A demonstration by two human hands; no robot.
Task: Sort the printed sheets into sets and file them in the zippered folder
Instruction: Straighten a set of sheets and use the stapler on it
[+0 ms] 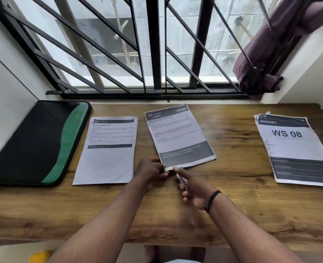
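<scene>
Three sets of printed sheets lie on the wooden table [233, 196]. The middle set [177, 135], headed "34 KITCHEN", is tilted; my left hand [153, 170] pinches its near left corner. My right hand [192, 186] holds a small thin bluish object, blurred, with its tip at that same corner. A left set [107, 149] lies flat beside the black and green zippered folder [33, 143], which is closed at the table's far left. A right set [293, 149] reads "BEDROOM 3, WS 08".
A barred window [153, 44] runs along the back of the table. A purple cloth [267, 54] hangs at its right end. White walls close in on both sides. Something yellow [38, 257] shows below the table's near edge.
</scene>
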